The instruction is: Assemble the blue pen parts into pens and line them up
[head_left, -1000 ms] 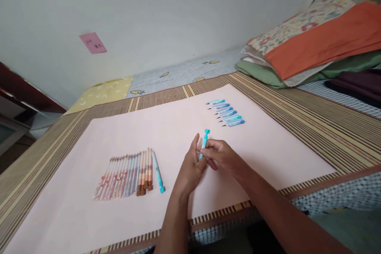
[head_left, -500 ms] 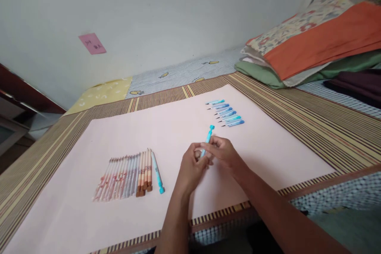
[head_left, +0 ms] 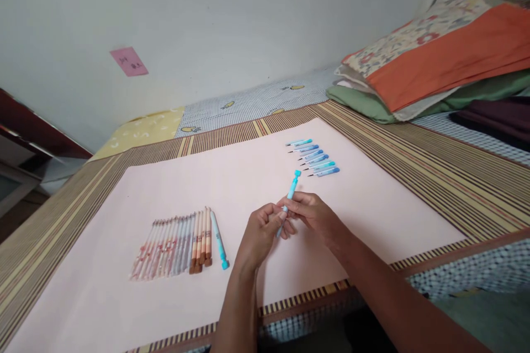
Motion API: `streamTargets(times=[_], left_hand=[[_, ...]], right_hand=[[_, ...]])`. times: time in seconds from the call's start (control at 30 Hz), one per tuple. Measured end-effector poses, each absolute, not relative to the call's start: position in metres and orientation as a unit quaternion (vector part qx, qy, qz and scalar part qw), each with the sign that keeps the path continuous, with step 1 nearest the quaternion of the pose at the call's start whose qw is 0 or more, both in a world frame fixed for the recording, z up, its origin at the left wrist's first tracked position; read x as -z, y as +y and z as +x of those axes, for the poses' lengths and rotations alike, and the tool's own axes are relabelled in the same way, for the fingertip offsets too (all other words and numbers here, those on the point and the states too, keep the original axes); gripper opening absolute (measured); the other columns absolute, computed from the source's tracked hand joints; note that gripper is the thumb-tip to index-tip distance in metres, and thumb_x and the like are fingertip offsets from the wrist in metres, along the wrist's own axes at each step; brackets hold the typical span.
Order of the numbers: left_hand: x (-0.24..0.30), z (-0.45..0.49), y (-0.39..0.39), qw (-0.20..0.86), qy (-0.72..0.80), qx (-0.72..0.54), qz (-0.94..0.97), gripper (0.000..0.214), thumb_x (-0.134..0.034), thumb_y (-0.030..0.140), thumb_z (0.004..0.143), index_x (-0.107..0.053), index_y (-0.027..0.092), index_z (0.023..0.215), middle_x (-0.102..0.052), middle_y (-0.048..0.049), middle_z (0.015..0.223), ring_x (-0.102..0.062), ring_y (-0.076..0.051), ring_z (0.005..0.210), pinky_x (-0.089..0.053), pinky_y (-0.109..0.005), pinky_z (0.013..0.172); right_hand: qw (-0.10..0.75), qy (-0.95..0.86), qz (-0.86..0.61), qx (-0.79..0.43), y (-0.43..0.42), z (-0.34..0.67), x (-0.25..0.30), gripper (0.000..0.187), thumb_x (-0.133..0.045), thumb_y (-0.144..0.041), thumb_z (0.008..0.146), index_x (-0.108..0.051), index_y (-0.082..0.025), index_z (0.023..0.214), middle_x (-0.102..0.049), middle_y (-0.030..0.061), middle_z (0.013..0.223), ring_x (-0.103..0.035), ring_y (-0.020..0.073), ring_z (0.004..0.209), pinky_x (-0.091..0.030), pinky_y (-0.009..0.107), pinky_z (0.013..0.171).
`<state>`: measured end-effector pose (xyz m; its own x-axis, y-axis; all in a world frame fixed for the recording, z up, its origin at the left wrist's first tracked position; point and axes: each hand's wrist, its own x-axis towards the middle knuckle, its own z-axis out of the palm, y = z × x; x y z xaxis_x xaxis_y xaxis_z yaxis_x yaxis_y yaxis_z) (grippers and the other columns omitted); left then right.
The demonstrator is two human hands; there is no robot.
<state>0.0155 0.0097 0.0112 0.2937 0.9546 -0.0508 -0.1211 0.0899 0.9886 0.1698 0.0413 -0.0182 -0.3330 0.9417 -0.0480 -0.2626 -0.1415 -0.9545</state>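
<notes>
A turquoise pen [head_left: 292, 187] with a blocky end slants upward between my hands, above the pink sheet. My left hand [head_left: 261, 231] pinches its lower part between thumb and fingers. From the other side, my right hand [head_left: 313, 214] grips the pen's middle, its fingers partly behind the barrel. The pen's lower tip is partly hidden by the fingers. Just beyond my right hand lies a column of several short blue-and-white pieces with dark points [head_left: 317, 159]. Left of my hands, another turquoise pen [head_left: 219, 240] rests beside several brown-and-peach pens [head_left: 202, 240].
Several clear and pinkish pens [head_left: 163, 248] lie in a row at the left. The pink sheet [head_left: 103, 298] covers a striped mat [head_left: 414, 160]. Folded bedding [head_left: 447, 60] is stacked at the right back. A pink note [head_left: 129, 61] is on the wall.
My left hand has shifted slightly left and down along the pen. The pen's blocky end has moved a little up and right. The rows of pens look unchanged.
</notes>
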Motion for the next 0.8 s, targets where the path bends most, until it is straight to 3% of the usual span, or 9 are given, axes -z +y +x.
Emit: streamTargets(times=[0.23,0.47,0.8], left_hand=[[-0.006,0.016,0.01,0.586,0.439,-0.458,0.504,0.027,-0.074,0.039,0.079,-0.062,0.016,0.073,-0.069,-0.0046,0.061,-0.057,-0.013,0.054,-0.043,-0.025,0.057],[0.002,0.02,0.01,0.55,0.484,-0.487,0.475,0.022,-0.075,0.031,0.075,-0.057,0.019,0.071,-0.066,-0.0007,0.062,-0.06,-0.015,0.059,-0.046,-0.027,0.061],[0.009,0.023,0.008,0.368,0.594,-0.459,0.55,0.026,-0.074,0.034,0.078,-0.053,0.021,0.069,-0.06,0.0029,0.065,-0.05,-0.012,0.058,-0.037,-0.025,0.057]], right_hand=[[0.475,-0.477,-0.412,-0.614,0.039,0.162,0.012,0.036,-0.076,-0.052,0.074,-0.074,-0.015,0.076,-0.052,-0.0023,0.056,-0.048,0.0128,0.057,-0.037,0.027,0.055],[0.497,-0.466,-0.434,-0.59,0.032,0.153,0.001,0.039,-0.075,-0.054,0.07,-0.061,-0.018,0.062,-0.048,-0.0047,0.052,-0.044,0.0119,0.051,-0.035,0.027,0.051],[0.521,-0.453,-0.458,-0.56,0.034,0.149,0.013,0.043,-0.077,-0.053,0.069,-0.054,-0.019,0.056,-0.044,-0.0056,0.053,-0.041,0.011,0.055,-0.034,0.026,0.054]])
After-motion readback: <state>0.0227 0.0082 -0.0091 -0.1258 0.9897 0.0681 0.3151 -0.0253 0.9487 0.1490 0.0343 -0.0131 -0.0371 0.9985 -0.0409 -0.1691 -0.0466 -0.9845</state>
